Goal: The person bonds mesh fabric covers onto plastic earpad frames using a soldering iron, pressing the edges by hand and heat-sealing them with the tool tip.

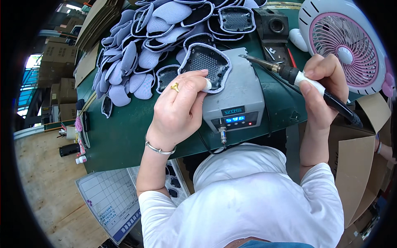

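Observation:
My left hand (177,106) is closed on the lower left edge of a fabric-covered grille (209,62), a black perforated panel with lavender cloth wrapped around its rim. Something white shows at one fingertip there. The grille is tilted with its black inner side up, over the grey soldering station (235,103), whose blue display is lit. In my right hand (322,89) is a soldering iron (293,75), gripped by its white and black handle. Its tip points left, just right of the grille and apart from it.
Many similar covered grilles lie in a heap (165,27) at the far left of the green table (124,136). A dark iron holder (271,27) stands at the back. To the right are a white and pink fan (345,53) and an open cardboard box (355,165). A cable crosses the table.

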A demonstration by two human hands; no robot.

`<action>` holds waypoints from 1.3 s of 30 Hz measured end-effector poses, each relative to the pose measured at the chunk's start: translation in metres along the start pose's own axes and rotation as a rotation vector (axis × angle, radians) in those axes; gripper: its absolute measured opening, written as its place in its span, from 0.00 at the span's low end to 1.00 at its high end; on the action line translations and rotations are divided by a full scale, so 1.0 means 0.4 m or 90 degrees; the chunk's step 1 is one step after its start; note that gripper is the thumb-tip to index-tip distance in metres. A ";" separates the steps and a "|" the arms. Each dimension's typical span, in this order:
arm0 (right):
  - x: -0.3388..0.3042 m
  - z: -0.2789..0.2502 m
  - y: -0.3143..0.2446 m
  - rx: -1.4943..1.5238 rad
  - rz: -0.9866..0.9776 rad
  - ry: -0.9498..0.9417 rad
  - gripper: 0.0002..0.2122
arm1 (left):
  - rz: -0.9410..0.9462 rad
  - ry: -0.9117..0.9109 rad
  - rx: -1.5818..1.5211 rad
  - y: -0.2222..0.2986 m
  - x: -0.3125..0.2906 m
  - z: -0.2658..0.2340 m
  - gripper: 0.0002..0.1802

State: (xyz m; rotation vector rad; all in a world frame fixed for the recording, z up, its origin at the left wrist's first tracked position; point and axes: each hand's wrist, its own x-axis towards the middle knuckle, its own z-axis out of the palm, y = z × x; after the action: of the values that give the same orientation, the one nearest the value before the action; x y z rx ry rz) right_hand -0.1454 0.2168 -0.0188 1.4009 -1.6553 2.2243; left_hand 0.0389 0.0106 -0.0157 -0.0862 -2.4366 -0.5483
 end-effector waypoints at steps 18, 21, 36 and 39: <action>-0.079 -0.076 0.009 0.200 0.188 0.105 0.07 | -0.045 -0.032 -0.263 -0.036 -0.013 -0.009 0.20; -0.081 -0.080 0.008 0.222 0.196 0.111 0.06 | -0.058 -0.048 -0.273 -0.020 -0.006 -0.013 0.21; -0.091 -0.080 0.014 0.268 0.192 0.127 0.06 | -0.247 0.102 -0.076 0.012 -0.055 -0.061 0.20; -0.095 -0.079 0.014 0.285 0.210 0.124 0.06 | -0.455 0.363 -0.503 -0.030 -0.114 -0.094 0.19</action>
State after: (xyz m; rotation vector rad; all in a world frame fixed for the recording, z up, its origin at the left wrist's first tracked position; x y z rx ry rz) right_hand -0.1454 0.2562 -0.0489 0.9738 -1.4737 2.9504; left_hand 0.0945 -0.0123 -0.0203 0.5571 -1.5254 -1.5740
